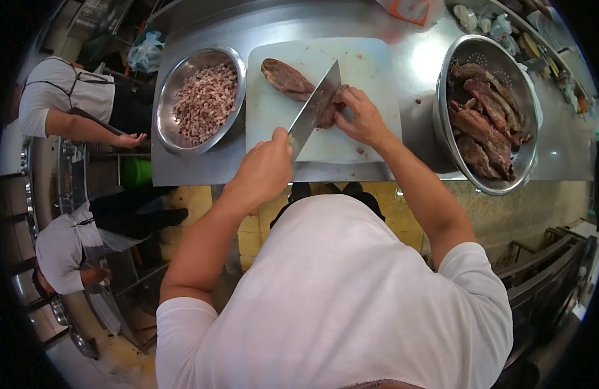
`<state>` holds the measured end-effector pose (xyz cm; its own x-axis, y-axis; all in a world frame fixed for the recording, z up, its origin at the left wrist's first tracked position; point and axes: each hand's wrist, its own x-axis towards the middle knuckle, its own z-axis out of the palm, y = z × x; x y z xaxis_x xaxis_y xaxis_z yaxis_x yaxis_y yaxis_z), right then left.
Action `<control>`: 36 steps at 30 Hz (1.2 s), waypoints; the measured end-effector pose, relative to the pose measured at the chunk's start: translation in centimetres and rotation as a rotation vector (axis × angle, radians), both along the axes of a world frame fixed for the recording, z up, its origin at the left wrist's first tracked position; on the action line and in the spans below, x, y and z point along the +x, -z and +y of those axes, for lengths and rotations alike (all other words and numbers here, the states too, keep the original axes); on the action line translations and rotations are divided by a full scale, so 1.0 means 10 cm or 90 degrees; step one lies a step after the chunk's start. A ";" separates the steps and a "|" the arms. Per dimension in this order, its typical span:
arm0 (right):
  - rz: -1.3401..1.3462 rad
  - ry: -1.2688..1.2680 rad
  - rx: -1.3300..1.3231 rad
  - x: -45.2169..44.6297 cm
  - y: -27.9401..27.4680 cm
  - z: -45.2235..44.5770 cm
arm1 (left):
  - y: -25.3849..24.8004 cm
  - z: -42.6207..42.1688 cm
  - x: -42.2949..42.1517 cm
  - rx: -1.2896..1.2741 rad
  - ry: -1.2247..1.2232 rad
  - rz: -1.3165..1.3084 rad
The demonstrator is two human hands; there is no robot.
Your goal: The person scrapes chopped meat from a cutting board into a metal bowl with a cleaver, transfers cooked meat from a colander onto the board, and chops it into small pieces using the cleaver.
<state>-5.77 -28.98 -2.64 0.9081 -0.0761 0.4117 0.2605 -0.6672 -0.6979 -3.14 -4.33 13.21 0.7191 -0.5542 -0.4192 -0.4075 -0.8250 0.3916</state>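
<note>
My left hand (267, 162) is wrapped around the handle of a wide-bladed cleaver (317, 104), its blade slanting up and right over a white cutting board (380, 71). A long brown piece of meat (286, 79) lies on the board to the left of the blade. More brown meat (327, 118) shows to the blade's right, against the fingers of my right hand (363, 118), which are curled onto it. Whether these two are one piece is hidden by the blade. Small meat scraps lie on the board.
Left of the board stands a steel bowl (240, 71) of diced meat (205, 104). On the right, a steel colander (442, 123) holds several large meat pieces (484, 123). All rest on a steel table (419, 146). Two people in white shirts are at the left.
</note>
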 end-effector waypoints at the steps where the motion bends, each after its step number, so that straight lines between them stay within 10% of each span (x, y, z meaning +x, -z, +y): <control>1: 0.006 0.001 -0.001 0.00 0.01 0.00 | 0.02 -0.03 -0.01 0.007 -0.016 0.017; 26: -0.036 0.010 -0.021 0.03 -0.01 -0.06 | 0.86 -0.20 0.22 -0.083 0.041 -0.082; 32: -0.052 0.046 -0.338 -0.03 -0.08 -0.34 | 0.81 0.17 0.08 -0.152 -0.037 0.016; 36: 0.205 0.126 -0.182 -0.11 -0.36 -0.26 | 0.81 -0.11 -0.09 -0.190 -0.044 -0.055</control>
